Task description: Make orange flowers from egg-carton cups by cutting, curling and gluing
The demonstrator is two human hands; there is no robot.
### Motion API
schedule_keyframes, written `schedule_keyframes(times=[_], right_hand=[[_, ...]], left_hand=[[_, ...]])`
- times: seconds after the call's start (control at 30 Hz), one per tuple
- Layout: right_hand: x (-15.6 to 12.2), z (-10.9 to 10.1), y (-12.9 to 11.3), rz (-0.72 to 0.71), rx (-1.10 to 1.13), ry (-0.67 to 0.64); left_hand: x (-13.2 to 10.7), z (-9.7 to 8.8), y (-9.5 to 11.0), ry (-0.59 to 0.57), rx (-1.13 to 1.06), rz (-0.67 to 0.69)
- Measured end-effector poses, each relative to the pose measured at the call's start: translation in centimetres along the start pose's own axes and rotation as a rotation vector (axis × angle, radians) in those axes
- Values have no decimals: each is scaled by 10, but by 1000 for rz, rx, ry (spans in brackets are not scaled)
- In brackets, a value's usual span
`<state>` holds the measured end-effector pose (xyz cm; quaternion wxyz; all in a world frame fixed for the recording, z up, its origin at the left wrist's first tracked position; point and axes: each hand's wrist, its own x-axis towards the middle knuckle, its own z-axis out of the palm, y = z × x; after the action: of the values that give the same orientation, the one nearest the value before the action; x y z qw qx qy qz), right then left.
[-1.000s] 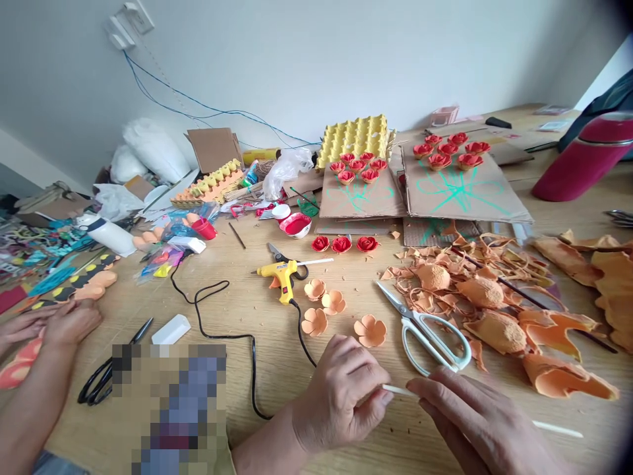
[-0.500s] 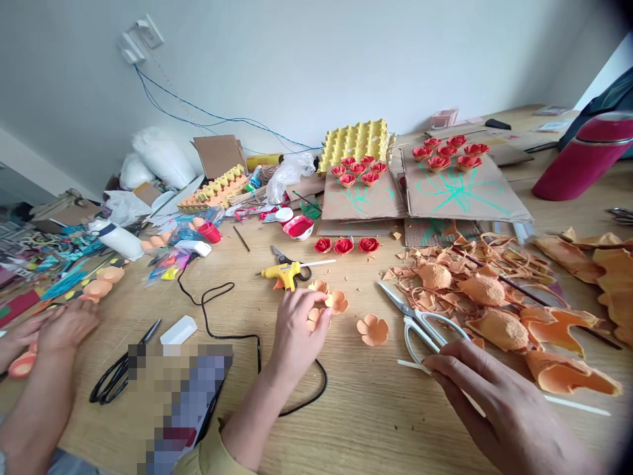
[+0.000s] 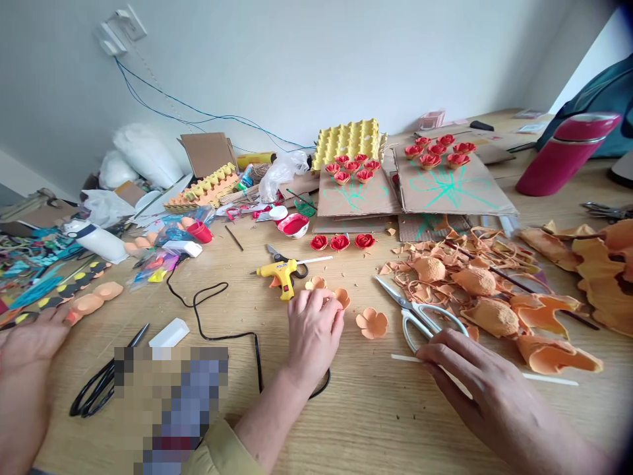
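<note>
My left hand [image 3: 314, 333] is closed over a group of orange flower-shaped egg-carton pieces [image 3: 343, 298]; its curled fingers hide part of them. Another orange flower piece [image 3: 372, 323] lies apart to its right. My right hand [image 3: 477, 379] has its fingers pressed together on a thin white stick [image 3: 551, 379], whose two ends show on either side of the hand. White-handled scissors [image 3: 409, 315] lie half spread under and beside those fingertips. Just beyond my left hand is a yellow glue gun [image 3: 277, 272] with a white stick in its back, lying across dark-handled scissors [image 3: 301, 267].
Three red roses [image 3: 339, 243] stand behind the flower pieces. Cardboard sheets [image 3: 356, 198] carry more roses. Orange carton scraps [image 3: 475, 280] cover the right side, near a magenta bottle [image 3: 561, 161]. A black cord [image 3: 225, 336] crosses the table. At left is another person's hand [image 3: 37, 336].
My left hand has moved down onto the flower pieces, its fingers curling in. The white stick's right end has swung slightly upward. The other person's hands have moved left. The view has shifted slightly.
</note>
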<state>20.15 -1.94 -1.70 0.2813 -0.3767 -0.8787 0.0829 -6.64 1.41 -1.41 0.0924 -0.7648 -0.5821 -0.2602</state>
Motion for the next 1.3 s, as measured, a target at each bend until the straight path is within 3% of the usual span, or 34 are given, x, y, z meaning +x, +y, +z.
schedule_keyframes(times=[0.2,0.3,0.7,1.1,1.3], right_hand=[[-3,-2,1,7,6,-4],[-3,-3,1,15,10,18],[-7,-4,3,20,103,44],[-7,-7,4,106,136,30],[-5,-17,2,246,211,134]], left_hand=[[-7,-10,8,177,-192,119],[-10,-13,13,210,-302,207],[-27,-17,38,0,-523,610],[-29,-12,40,-47,-503,578],[-28,-8,38,-32,-510,540]])
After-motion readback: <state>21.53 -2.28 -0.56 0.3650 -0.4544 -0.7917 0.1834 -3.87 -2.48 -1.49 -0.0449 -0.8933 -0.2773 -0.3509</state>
